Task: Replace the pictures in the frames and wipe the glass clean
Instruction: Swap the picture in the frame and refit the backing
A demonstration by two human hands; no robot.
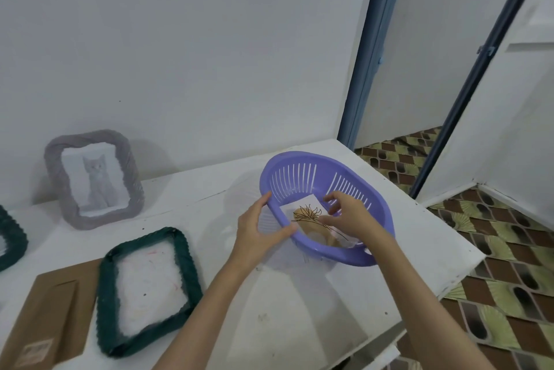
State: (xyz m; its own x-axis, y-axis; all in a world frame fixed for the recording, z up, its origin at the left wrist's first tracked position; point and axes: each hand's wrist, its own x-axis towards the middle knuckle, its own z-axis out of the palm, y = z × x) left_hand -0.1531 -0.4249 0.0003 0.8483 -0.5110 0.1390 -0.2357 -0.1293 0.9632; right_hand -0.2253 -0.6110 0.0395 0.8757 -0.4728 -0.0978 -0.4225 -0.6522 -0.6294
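Observation:
A purple slotted basket [371, 204] sits tilted on the white table [293, 315]. My left hand [257, 228] grips its near rim, thumb on the edge and fingers spread outside. My right hand [347, 213] reaches inside and pinches a picture [305, 213] with a dark line drawing on a tan shape. A dark green frame [192, 276] lies flat at the left with smudged glass and no picture. Its brown cardboard backing [48, 321] lies beside it. A grey frame [57, 177] with a cat picture leans on the wall.
Part of another dark green frame [13, 240] shows at the far left edge. The table's right edge drops to a patterned tiled floor [509, 279]. A blue door frame [365, 51] stands behind the basket.

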